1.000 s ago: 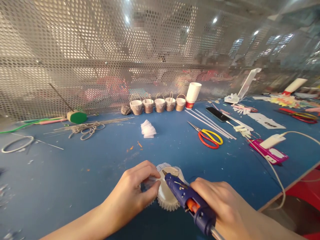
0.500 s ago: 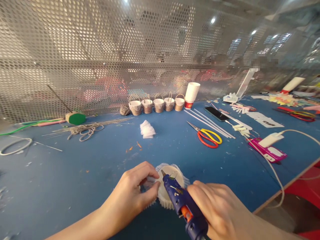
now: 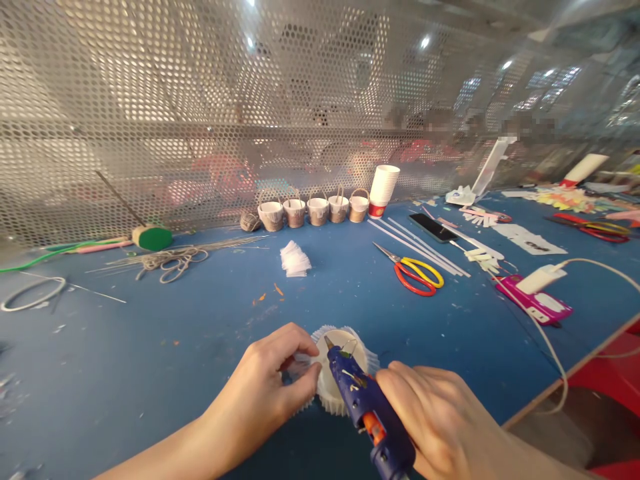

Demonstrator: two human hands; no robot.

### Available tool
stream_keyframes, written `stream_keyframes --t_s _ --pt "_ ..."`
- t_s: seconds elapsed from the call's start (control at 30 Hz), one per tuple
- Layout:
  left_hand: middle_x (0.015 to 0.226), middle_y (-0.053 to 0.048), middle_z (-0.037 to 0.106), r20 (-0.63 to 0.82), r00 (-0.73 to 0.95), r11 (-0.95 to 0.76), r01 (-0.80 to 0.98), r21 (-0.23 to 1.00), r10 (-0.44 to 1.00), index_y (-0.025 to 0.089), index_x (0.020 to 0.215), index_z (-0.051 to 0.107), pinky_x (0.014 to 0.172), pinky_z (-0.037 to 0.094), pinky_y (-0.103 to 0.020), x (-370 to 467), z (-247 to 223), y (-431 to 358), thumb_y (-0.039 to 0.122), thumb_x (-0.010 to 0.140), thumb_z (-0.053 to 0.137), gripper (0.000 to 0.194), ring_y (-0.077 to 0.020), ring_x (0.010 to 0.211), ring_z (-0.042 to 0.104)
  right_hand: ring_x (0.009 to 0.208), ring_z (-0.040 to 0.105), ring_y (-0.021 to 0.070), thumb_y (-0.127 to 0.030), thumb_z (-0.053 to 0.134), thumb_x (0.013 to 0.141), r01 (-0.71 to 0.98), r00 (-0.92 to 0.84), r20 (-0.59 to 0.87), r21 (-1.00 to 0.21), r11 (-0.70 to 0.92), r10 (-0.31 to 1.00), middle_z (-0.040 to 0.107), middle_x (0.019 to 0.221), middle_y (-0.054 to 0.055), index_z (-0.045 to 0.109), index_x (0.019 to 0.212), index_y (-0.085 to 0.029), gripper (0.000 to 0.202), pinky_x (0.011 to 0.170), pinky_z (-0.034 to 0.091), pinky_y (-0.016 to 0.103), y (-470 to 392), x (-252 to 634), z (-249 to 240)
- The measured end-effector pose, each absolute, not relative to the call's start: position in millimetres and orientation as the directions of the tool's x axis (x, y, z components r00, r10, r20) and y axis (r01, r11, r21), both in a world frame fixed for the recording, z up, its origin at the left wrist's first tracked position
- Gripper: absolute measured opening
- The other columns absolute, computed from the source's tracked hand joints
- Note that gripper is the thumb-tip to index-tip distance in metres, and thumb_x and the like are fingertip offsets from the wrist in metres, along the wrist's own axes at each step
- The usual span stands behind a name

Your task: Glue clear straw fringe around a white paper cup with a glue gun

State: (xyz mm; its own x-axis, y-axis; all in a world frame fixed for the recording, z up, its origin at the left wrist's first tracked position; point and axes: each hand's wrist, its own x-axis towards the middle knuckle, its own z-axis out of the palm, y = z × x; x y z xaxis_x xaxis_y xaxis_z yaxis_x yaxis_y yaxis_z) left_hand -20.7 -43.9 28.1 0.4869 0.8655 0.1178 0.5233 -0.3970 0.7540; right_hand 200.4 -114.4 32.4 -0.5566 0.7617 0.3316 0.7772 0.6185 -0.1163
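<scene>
A dark blue glue gun (image 3: 360, 393) is in my right hand (image 3: 425, 407), its nozzle pointing away from me over the inside of a round, pale paper cup (image 3: 327, 383). White pleated translucent material (image 3: 370, 360) rings the cup's rim. On the cup's left side, my left hand (image 3: 280, 373) has thumb and fingers closed around part of this pleated edge, which they partly hide. Whether the nozzle touches the cup, I cannot tell. Farther back on the table lies a small stack of white translucent pieces (image 3: 295, 259).
Several small twine-wrapped cups with handles (image 3: 318, 211) stand by the perforated metal panel (image 3: 150, 120), beside stacked paper cups (image 3: 384, 190). Right of centre lie red-and-yellow scissors (image 3: 415, 273), a phone (image 3: 433, 227) and a pink power strip (image 3: 535, 300). Twine (image 3: 170, 261) lies at left.
Both hands hold nearly the same pose. The glue gun's nozzle has shifted very slightly up and to the right over the cup.
</scene>
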Motion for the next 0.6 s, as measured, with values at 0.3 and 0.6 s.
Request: stream_keyframes --t_s 0.3,0.6 --pt "0.075 0.002 0.059 0.138 0.495 -0.411 0.500 0.762 0.858 0.021 0.079 0.056 0.057 0.046 -0.019 -19.8 26.8 -44.4 0.018 0.079 0.050 0.006 -0.0093 0.060 0.053 0.054 0.053 0.0159 -0.001 0.038 0.068 0.775 -0.560 0.339 -0.108 0.623 0.756 0.057 0.067 0.003 0.049 0.077 -0.019 0.023 0.052 0.041 0.027 -117.5 199.3 35.2" --pt "0.078 0.001 0.060 0.165 0.508 -0.444 0.497 0.745 0.846 0.020 0.079 0.057 0.059 0.047 -0.020 -20.3 27.6 -44.0 0.016 0.078 0.049 0.009 -0.0099 0.062 0.055 0.050 0.053 0.0155 -0.003 0.036 0.073 0.797 -0.474 0.370 -0.204 0.568 0.799 0.056 0.062 0.003 0.051 0.073 -0.019 0.022 0.048 0.042 0.026 -121.2 199.7 42.3"
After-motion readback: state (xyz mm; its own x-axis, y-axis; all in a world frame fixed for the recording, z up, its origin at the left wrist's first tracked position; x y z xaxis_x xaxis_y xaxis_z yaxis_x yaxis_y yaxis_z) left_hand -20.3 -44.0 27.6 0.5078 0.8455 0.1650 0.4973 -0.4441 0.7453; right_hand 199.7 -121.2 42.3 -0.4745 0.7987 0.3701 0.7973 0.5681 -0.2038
